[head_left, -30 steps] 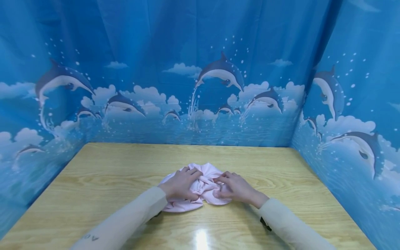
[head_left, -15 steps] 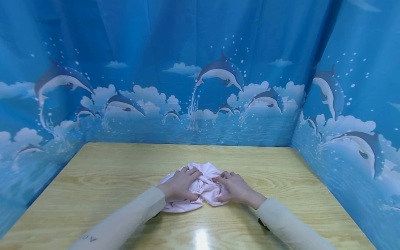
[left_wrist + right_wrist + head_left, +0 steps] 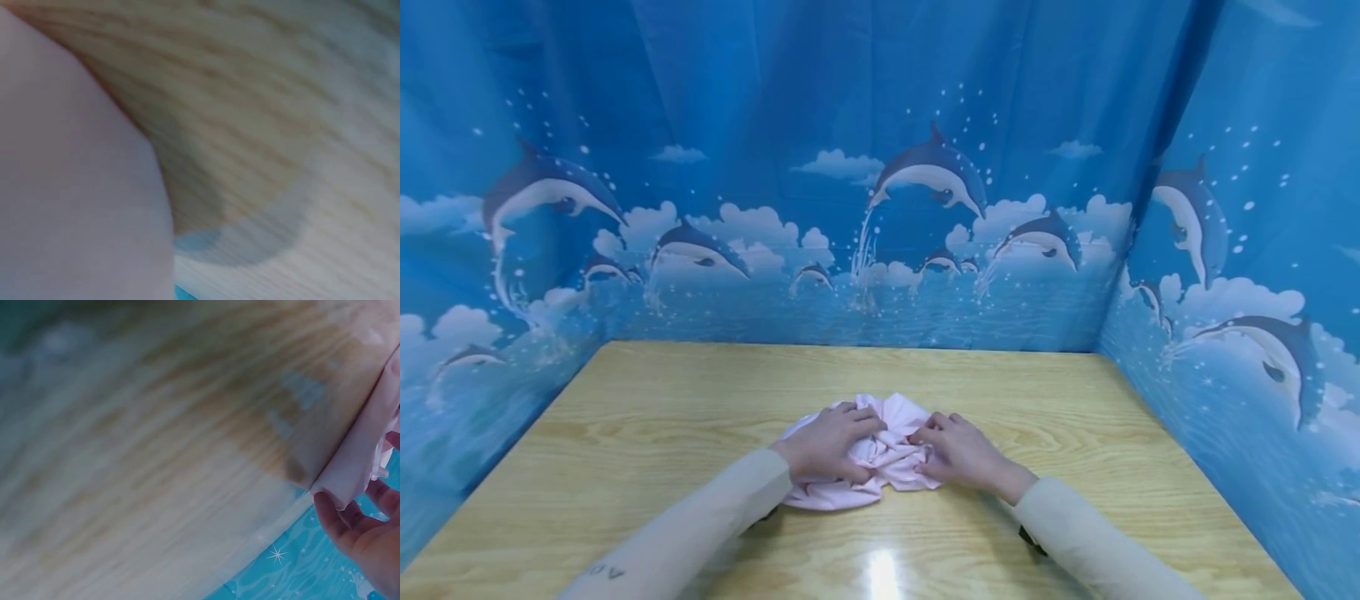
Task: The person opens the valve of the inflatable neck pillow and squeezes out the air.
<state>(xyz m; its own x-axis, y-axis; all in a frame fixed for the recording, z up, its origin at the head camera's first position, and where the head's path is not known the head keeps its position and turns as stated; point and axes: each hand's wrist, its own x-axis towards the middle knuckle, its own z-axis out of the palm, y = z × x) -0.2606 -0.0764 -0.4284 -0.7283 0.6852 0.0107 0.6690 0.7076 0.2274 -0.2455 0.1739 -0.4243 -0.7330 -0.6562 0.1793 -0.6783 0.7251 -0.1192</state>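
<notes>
On the wooden table point(image 3: 685, 392), crumpled pink cloth point(image 3: 889, 454): left hand point(image 3: 829, 443), half-closed, grips its left part; right hand point(image 3: 967, 454), fingers curled, holds its right edge.

a pale pink cloth point(image 3: 891, 452) lies bunched in crumpled, twisted folds on the wooden table point(image 3: 685, 400).

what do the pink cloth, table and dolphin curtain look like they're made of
Pink cloth: thin, matte fabric, perhaps cotton, as it bunches into creases.
Table: wood or wood-look laminate, somewhat glossy, with grain and a bright reflection.
Dolphin curtain: smooth printed fabric or thin plastic, hanging in soft folds; I can't tell which.
</notes>
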